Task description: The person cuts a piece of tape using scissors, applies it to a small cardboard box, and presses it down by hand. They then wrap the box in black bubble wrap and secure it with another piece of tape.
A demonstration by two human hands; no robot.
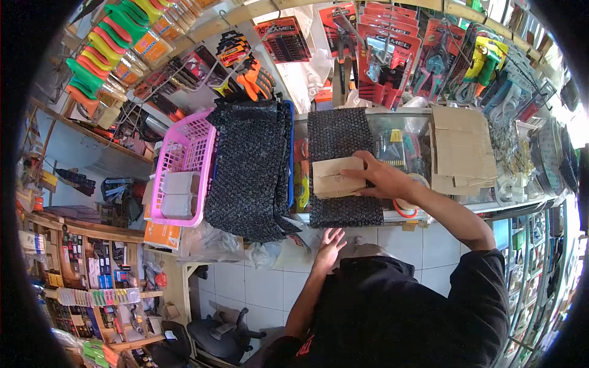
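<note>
A small brown cardboard box (331, 179) lies on a sheet of black bubble wrap (336, 130) spread over the glass counter. My right hand (381, 176) grips the box at its right end, thumb and fingers around it. Near the front edge of the wrap, my left hand (332, 242) is held with its fingers apart and nothing in it. A thick stack of black bubble wrap (248, 165) lies to the left of the box. Flattened cardboard pieces (463, 147) lie to the right, and an orange-rimmed tape roll (405, 211) is just below my right wrist.
A pink basket (201, 165) with white boxes (179, 184) stands left of the bubble wrap stack. Packaged tools (386, 55) hang above the counter's far side. A black chair (221, 337) is on the tiled floor at the lower left. Wire coils (552, 153) are at the right.
</note>
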